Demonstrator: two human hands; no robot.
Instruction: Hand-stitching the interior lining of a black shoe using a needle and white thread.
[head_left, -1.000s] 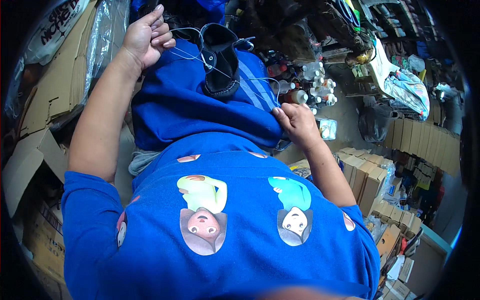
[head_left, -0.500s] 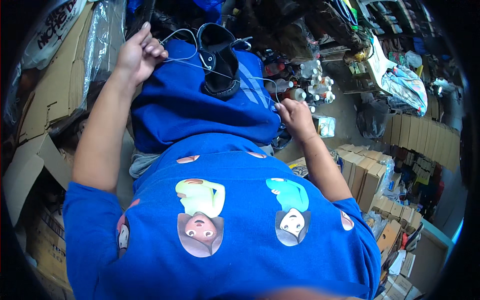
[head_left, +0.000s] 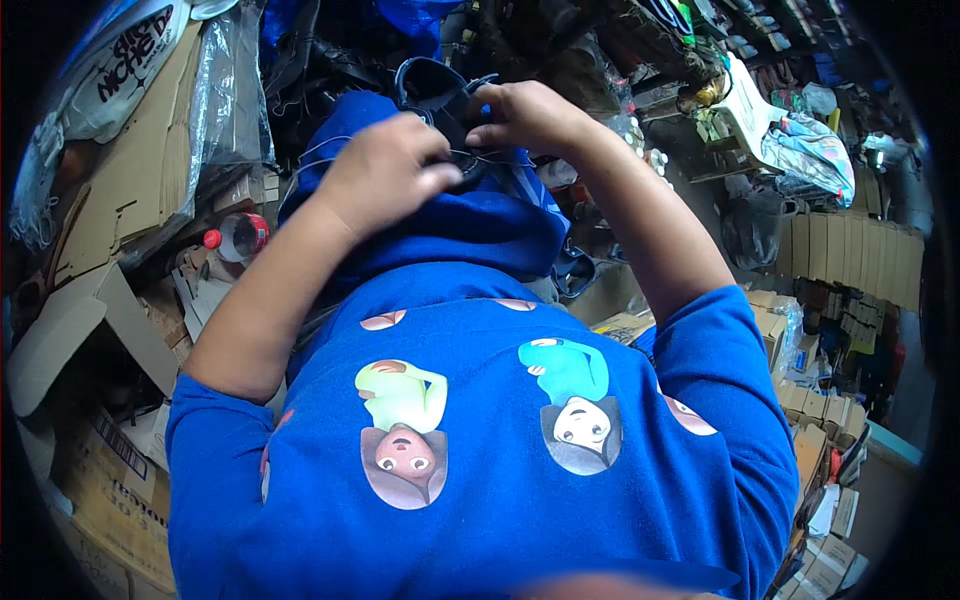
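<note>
A black shoe with pale stitching lies on blue cloth over my lap. Its far end shows, while both hands cover much of the rest. A thin pale cord runs beside my left hand and across the shoe. My left hand is over the shoe's near left side, its fingers closed on the cord and slightly blurred. Close by, my right hand reaches in from the right, thumb and fingers pinched at the shoe's edge with the cord between them; the fingertips are partly hidden.
Left of my lap stand flattened cardboard and a clear plastic bottle with a red cap. Several bottles lie beyond my right forearm. Farther right are a white plastic chair and stacked cardboard.
My hands were spread wide, drawing the cord out to both sides. Both have come inward to the shoe, close together. The red-capped bottle has come into view.
</note>
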